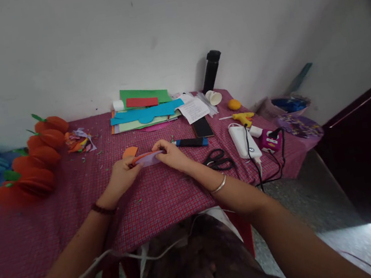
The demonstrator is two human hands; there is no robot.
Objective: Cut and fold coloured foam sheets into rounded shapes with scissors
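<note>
Between my two hands I hold a few thin paper pieces [148,160], purple in front and orange behind, above the table's front half. My left hand [123,175] pinches their left end, and my right hand [171,154] grips the right end. Just behind my left hand lies an orange paper piece [130,152] with a rounded edge. A box cutter [191,142] rests beyond my right hand, and black scissors [219,159] lie beside my right forearm.
Orange paper pumpkins [37,183] line the left side, near paper scraps [80,141]. Coloured sheets [146,112] are stacked at the back. A black bottle [212,71], a yellow glue gun [242,118], a white power bank [244,141] and cables stand or lie to the right.
</note>
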